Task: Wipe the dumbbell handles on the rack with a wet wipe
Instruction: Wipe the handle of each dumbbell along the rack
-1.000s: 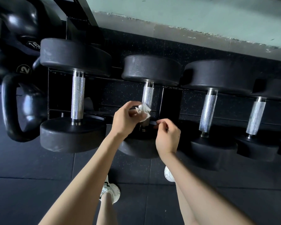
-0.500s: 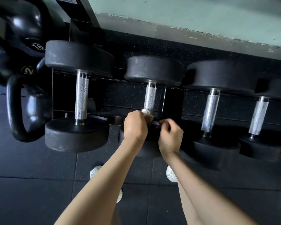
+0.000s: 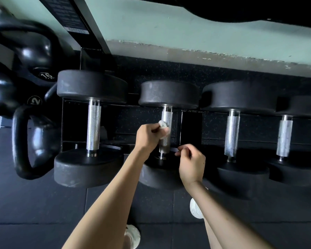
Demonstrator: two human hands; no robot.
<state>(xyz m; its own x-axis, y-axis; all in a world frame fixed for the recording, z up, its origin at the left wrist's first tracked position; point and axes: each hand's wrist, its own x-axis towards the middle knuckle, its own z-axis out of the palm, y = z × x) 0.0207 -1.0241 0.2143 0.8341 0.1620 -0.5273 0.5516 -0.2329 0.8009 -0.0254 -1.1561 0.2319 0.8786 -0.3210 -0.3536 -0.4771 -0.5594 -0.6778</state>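
Holding the wet wipe (image 3: 162,124) bunched in its curled fingers, the left hand (image 3: 147,136) presses it on the side of the shiny handle (image 3: 167,115) of the second dumbbell (image 3: 169,94) on the rack (image 3: 191,126). The right hand (image 3: 192,165) sits low by the bottom of that handle with its fingers curled. I cannot tell if it pinches anything. The wipe is a small ball, so it may rub only one side and leave the back of the bar dirty. It could also slip out and drop to the floor. The next handle (image 3: 232,133) is just beside, not yet touched.
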